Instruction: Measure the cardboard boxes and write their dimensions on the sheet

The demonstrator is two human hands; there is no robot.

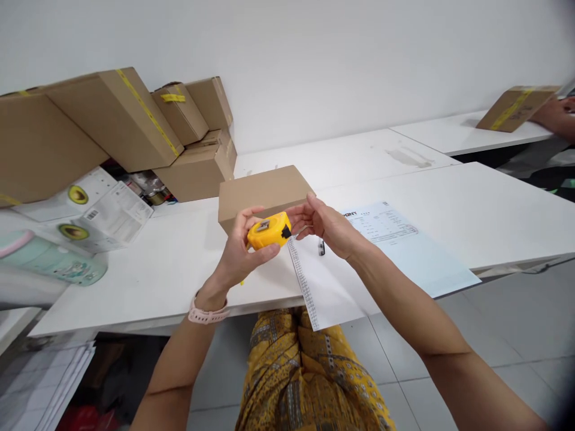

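Observation:
My left hand [238, 251] is wrapped around a yellow tape measure [268, 231], held above the white table [471, 209]. My right hand [326, 224] has its fingers pinched together at the tape measure's black tip. Just behind both hands a small plain cardboard box [265, 188] rests on the table. A printed sheet of paper [381, 257] lies under my right forearm and hangs over the table's front edge. A dark pen [321, 246] lies on the paper.
Several taped cardboard boxes [112, 117] are piled at the back left, over white product cartons [90, 209] and a mint-green cylinder [49, 257]. At the far right another person's hand [559, 114] touches a cardboard box [514, 108] on a second table.

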